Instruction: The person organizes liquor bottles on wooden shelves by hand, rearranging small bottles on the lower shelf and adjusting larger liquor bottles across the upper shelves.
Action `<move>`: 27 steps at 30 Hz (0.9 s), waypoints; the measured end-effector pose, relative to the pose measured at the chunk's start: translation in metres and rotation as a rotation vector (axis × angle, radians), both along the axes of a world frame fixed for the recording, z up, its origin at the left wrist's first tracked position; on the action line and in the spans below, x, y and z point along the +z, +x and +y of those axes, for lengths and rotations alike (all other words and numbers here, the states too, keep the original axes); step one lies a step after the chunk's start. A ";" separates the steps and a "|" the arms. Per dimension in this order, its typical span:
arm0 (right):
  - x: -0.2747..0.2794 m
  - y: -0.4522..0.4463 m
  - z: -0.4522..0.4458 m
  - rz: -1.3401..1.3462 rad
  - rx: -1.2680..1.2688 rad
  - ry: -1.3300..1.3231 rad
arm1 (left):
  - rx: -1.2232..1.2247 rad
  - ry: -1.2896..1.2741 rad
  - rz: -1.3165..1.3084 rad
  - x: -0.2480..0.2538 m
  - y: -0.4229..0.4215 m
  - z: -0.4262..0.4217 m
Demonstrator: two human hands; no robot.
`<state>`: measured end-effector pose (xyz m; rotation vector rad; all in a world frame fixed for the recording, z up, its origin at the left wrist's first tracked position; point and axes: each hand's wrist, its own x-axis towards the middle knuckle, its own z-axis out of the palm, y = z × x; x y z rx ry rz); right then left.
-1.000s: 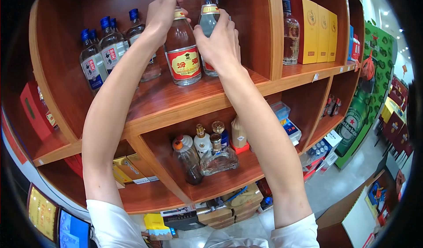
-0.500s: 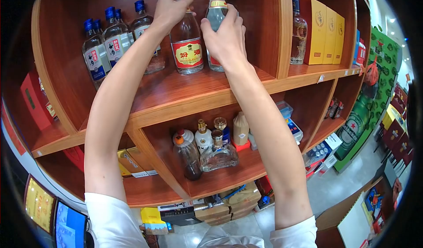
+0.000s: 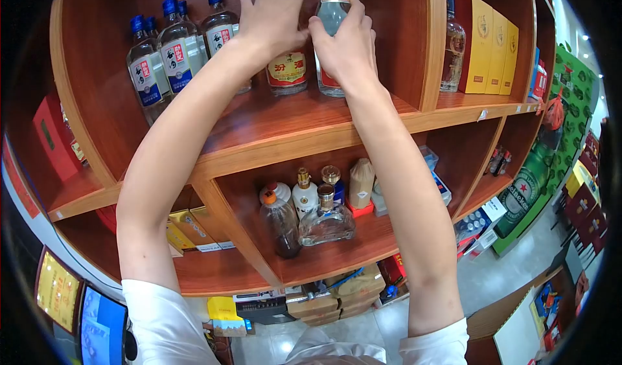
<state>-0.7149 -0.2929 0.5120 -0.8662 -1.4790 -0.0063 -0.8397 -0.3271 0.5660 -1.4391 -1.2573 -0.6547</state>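
On the upper shelf stands a clear liquor bottle with a red and yellow label [image 3: 287,71], its neck and shoulder hidden behind my left hand [image 3: 273,16]. That hand has its fingers spread and grips nothing. My right hand [image 3: 348,44] is wrapped around a second liquor bottle [image 3: 333,16] just to the right, with a gold band on its neck. The lower part of this bottle shows on the shelf, partly covered by my fingers and wrist. Left of my left hand, several blue-capped bottles [image 3: 175,53] stand upright in a group.
A wooden divider [image 3: 433,47] separates a compartment with a clear bottle [image 3: 451,51] and yellow boxes [image 3: 479,44]. Below, the lower shelf [image 3: 324,261] holds an orange-capped bottle [image 3: 278,226], a squat glass decanter [image 3: 327,226] and a white bottle [image 3: 304,193]. Cartons [image 3: 343,297] sit at floor level.
My left hand has let go of the red and yellow labelled bottle's neck and spread its fingers. That bottle now sits farther back on the shelf. My right hand stays on the other bottle.
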 end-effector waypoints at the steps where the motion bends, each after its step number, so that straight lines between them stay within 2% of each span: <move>1: 0.000 0.000 0.000 0.002 0.007 -0.001 | 0.097 -0.071 0.056 -0.004 0.006 -0.007; 4: 0.000 0.001 0.001 0.004 0.010 -0.002 | 0.194 -0.464 0.011 0.001 0.004 -0.009; 7: 0.000 0.001 0.001 -0.001 0.004 -0.004 | 0.137 -0.598 -0.057 0.004 0.007 -0.005; 27: 0.000 0.002 -0.003 -0.023 -0.020 -0.011 | 0.159 -0.651 -0.066 0.011 -0.014 0.006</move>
